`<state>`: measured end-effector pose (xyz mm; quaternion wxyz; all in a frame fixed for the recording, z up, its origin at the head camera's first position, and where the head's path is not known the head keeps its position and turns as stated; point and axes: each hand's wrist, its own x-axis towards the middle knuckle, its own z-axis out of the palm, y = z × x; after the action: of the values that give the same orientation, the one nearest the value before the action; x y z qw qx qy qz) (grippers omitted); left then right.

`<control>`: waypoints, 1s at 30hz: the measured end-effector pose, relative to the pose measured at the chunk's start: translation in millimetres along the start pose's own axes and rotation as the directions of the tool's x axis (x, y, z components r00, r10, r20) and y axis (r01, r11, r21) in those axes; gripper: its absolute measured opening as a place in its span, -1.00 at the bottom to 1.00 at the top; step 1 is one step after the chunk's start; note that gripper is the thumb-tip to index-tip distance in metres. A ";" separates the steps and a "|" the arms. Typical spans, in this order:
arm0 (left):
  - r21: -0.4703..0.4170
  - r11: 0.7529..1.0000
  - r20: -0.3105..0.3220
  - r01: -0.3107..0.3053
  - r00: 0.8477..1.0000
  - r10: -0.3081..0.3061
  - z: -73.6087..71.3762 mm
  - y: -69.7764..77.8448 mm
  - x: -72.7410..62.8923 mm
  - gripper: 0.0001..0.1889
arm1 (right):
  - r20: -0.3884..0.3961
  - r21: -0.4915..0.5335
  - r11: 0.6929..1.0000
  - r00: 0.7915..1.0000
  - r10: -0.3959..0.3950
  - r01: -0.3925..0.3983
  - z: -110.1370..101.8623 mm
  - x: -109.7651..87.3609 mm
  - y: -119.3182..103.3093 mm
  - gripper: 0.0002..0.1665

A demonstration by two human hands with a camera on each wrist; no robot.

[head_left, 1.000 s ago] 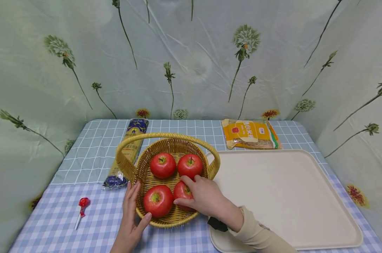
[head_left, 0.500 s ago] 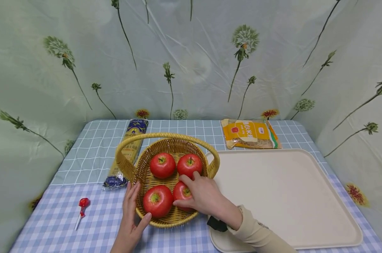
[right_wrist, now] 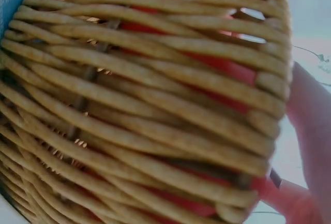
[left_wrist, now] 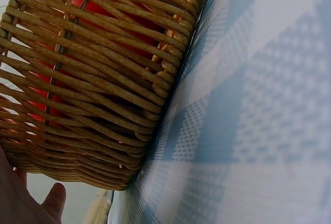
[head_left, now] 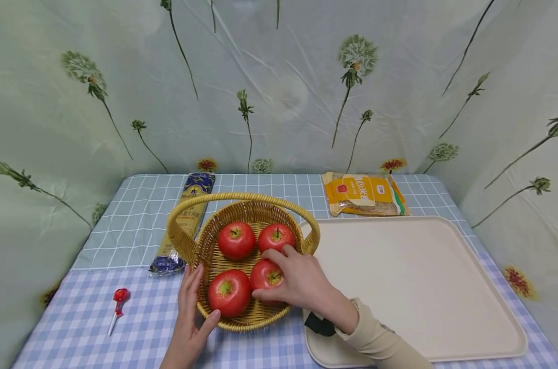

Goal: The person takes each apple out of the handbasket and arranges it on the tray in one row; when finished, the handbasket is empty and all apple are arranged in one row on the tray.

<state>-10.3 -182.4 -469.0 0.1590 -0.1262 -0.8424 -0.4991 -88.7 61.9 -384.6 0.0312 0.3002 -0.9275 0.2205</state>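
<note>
Several red apples sit in a woven basket (head_left: 216,262) with an arched handle. The right hand (head_left: 299,277) reaches over the basket's front right rim and grips the front right apple (head_left: 262,277) between thumb and fingers. Its far side is hidden by that hand. Beside it lies the front left apple (head_left: 230,293); two more apples (head_left: 237,240) are behind. At the left front rim, the left hand (head_left: 188,318) rests against the basket, fingers fairly straight and thumb touching the rim. The wicker wall (left_wrist: 103,63) fills much of the left wrist view; the right wrist view also shows wicker (right_wrist: 145,89).
A beige tray (head_left: 413,287) lies right of the basket, under the right forearm. A yellow food packet (head_left: 364,195) is behind the tray. Left of the basket are a spaghetti packet (head_left: 188,220) and a red lollipop (head_left: 118,307) on the checked cloth (head_left: 76,318).
The gripped apple has shifted slightly up and left in the head view, and more of it shows. The right hand has moved slightly with it. The left hand and basket look nearly still.
</note>
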 end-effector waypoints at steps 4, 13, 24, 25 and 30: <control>-0.010 1.000 0.005 0.016 1.000 -0.016 -0.8 0.3 0.1 -0.15 | -0.041 0.050 0.999 0.999 0.010 -0.008 -1.7 -0.9 0.0 -0.32; -0.011 1.000 0.003 0.026 1.000 -0.026 -0.6 0.2 0.3 -0.15 | -0.137 0.187 0.982 0.990 0.037 -0.011 -0.9 -3.9 2.2 -0.31; -0.015 0.999 0.008 0.028 1.000 -0.028 -0.6 1.0 1.4 -0.14 | -0.208 0.339 0.941 0.975 0.076 -0.001 -3.3 -7.0 2.5 -0.34; -0.014 1.000 0.008 0.027 1.000 -0.027 -0.5 0.6 1.3 -0.14 | -0.219 0.348 0.937 0.973 0.075 0.006 -3.2 -7.4 2.9 -0.34; -0.018 0.999 0.006 0.032 0.999 -0.032 -0.3 -0.4 0.9 -0.14 | -0.249 0.451 0.891 0.967 0.061 0.059 -3.7 -10.4 4.0 -0.34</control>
<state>-11.2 -182.8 -468.8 0.1473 -0.1158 -0.8402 -0.5089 -82.8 72.0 -384.8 0.0796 0.2675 -0.8385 0.4680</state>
